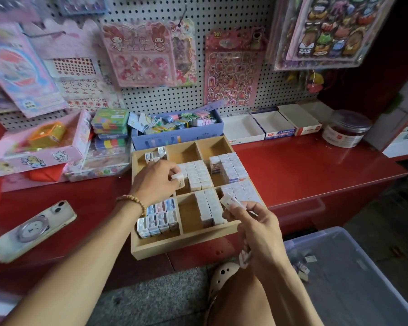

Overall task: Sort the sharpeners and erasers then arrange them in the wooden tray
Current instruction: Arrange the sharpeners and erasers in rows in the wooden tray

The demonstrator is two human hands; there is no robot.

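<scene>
On the red desk (304, 165) lies the wooden tray (174, 245), divided in compartments and reaching a little over the front edge of the desk. Most compartments hold small white erasers (198, 172) standing in tight rows; the front left compartment holds the sharpeners (158, 218), in blue, pink and grey, also in rows. A few more small pieces stand in the far left compartment, and the two far compartments beside it show bare wood.

The left hand (154, 178), with a bead bracelet (133, 200) on the wrist, is over the middle left part of the tray, and its fingers pinch one white eraser (177, 177) just beside the middle block of erasers. The right hand (257, 227) is over the front right corner of the tray and grips a flat white eraser (231, 201) between thumb and fingers; some more small pieces seem to be pressed in its palm, but I cannot tell what they are.

Left of the tray a phone (33, 229) lies with its back up. Behind the tray stands a blue box (177, 135) with tags, and to the right of it three open white boxes (271, 125) and a round jar (346, 128). A pegboard (222, 17) with sticker sheets rises behind the desk. Below on the right stands a clear plastic bin (351, 267) with a few small pieces inside.
</scene>
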